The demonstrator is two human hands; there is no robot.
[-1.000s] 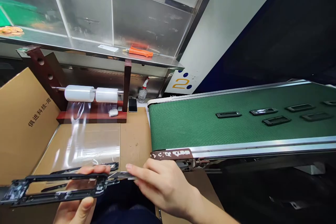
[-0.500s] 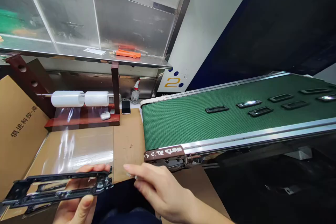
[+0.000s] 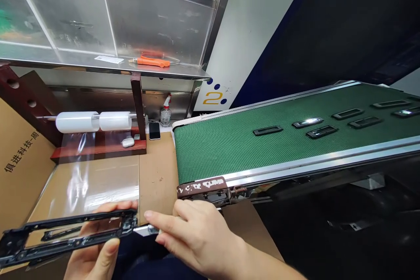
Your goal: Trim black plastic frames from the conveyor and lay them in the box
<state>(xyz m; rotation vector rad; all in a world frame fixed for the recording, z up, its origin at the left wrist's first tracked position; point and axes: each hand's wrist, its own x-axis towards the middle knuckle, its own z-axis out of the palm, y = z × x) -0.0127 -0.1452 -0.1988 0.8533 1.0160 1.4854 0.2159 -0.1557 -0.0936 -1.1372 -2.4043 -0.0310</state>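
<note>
Frame [image 3: 70, 243] in left hand [image 3: 93, 256], blade [image 3: 144, 230] in right hand [image 3: 198, 232] beside it, film rolls [image 3: 77, 122] behind, conveyor [image 3: 219, 151] rightward.

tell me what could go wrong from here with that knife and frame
The knife in the right hand points at the end of the black frame, so a slip might scratch it. The left hand grips that frame near the knife's tip, so its thumb could get cut.

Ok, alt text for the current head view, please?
A person's left hand holds a long black frame while the right hand holds a blade near the frame's end. Beyond are two rolls of clear film and a green conveyor belt carrying black parts.
</note>
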